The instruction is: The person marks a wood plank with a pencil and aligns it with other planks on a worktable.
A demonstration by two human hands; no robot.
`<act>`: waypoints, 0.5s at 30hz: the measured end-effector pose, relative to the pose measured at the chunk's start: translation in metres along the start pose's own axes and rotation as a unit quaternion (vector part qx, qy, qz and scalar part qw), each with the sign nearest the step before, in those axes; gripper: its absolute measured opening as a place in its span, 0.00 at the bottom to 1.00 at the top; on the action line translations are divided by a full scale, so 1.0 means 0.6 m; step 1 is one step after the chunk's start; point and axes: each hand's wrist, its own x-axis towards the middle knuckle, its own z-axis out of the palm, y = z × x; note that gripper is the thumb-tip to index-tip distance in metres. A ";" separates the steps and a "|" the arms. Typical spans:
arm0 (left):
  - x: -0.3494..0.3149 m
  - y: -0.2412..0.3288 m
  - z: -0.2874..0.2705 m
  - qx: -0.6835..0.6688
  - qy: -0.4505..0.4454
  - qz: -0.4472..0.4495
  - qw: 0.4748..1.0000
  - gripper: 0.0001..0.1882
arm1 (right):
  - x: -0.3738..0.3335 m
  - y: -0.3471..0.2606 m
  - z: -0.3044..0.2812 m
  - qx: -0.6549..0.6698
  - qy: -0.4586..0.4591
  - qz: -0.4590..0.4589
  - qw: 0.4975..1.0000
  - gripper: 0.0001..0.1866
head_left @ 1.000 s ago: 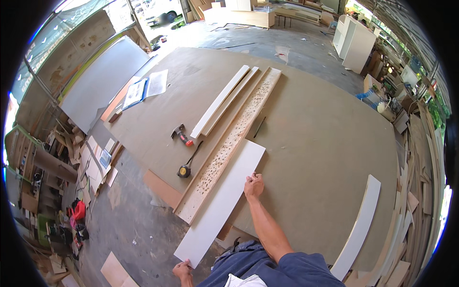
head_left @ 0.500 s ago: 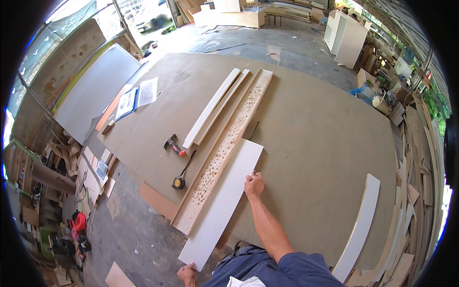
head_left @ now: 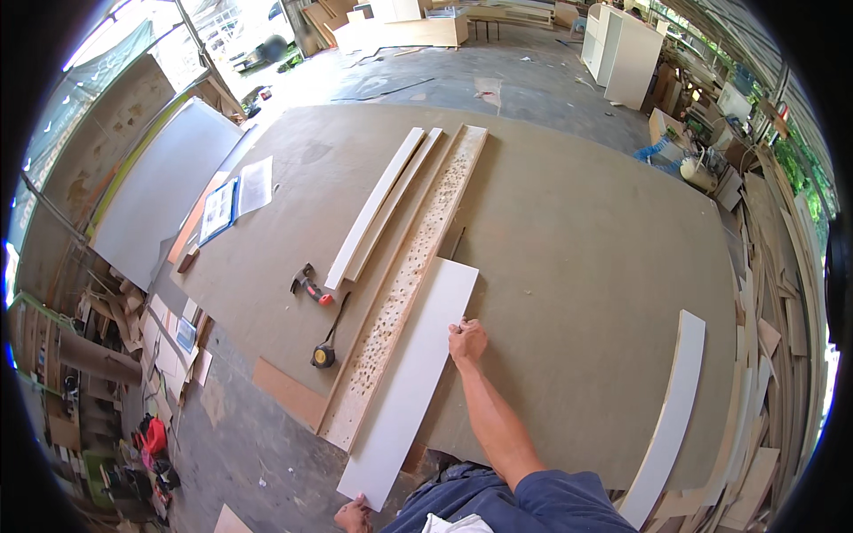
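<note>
A long white board [head_left: 413,373] lies alongside a shallow wooden trough [head_left: 404,293] with a pale, speckled inside. My right hand [head_left: 468,340] is closed on the board's right edge, near its far end. At the near end, which sticks out past the table edge, my left hand [head_left: 354,514] pinches the corner; part of that hand is cut off by the view's rim. Left of the trough are a claw hammer [head_left: 311,286] with a red-and-black handle and a black-and-yellow tape measure [head_left: 323,355]. Two narrow white strips [head_left: 380,204] lie beyond the hammer.
Everything rests on a large brown work table [head_left: 577,293]. Another narrow white board [head_left: 668,417] lies along its right side. Papers in a blue folder [head_left: 222,209] sit at the far left. Stacked timber [head_left: 791,293] lines the right, and a white cabinet [head_left: 622,58] stands beyond.
The view has shifted slightly, so the table's contents appear a little lower and further left. Both hands keep their hold on the white board, which stays beside the trough.
</note>
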 end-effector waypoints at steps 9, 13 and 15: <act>-0.042 0.038 0.017 -0.009 -0.009 -0.022 1.000 0.10 | 0.014 -0.008 0.003 -0.059 0.021 -0.003 0.998 0.12; -0.019 0.029 0.011 -0.018 -0.010 -0.050 0.999 0.11 | 0.015 -0.012 0.005 -0.030 0.029 -0.007 0.999 0.12; -0.008 0.025 0.011 -0.022 -0.015 -0.069 0.997 0.11 | 0.017 -0.013 0.007 -0.043 0.027 -0.017 0.999 0.12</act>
